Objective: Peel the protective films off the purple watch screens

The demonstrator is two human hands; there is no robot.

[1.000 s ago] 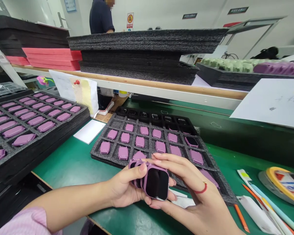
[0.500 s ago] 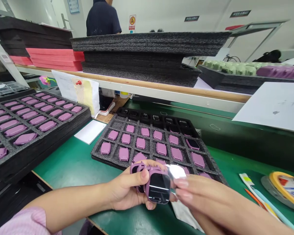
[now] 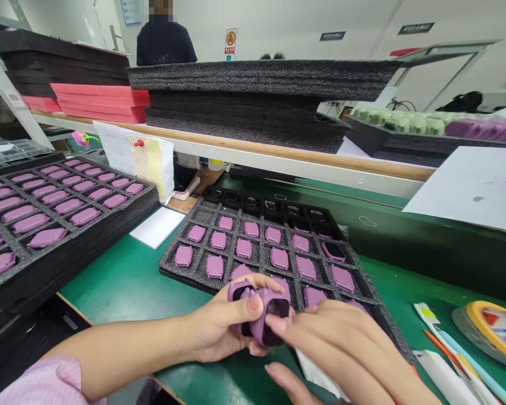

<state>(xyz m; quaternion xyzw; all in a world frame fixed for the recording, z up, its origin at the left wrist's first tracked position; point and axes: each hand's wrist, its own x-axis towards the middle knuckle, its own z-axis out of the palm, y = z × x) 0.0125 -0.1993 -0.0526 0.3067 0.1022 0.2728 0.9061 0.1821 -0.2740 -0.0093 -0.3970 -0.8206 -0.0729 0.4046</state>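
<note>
My left hand is closed around several purple watch cases with dark screens. The nearest watch case is tilted, its dark face turned toward my right hand. Fingers of that right hand are spread, and one fingertip touches the dark face; the hand looks slightly blurred and grips nothing that I can see. Just beyond both hands lies a black foam tray with rows of purple watch cases in its pockets. One case at the tray's right side shows a dark screen. Part of the tray is hidden behind my hands.
A stack of foam trays with purple cases stands at left. White paper lies between the trays. At right are a toothbrush, a white tube-like object and a tape roll. A shelf crosses behind; a person is beyond it.
The clear shiny piece at my right fingers is no longer visible. My right fingers have spread and come onto the dark face. A white tube-like object now shows at the right.
</note>
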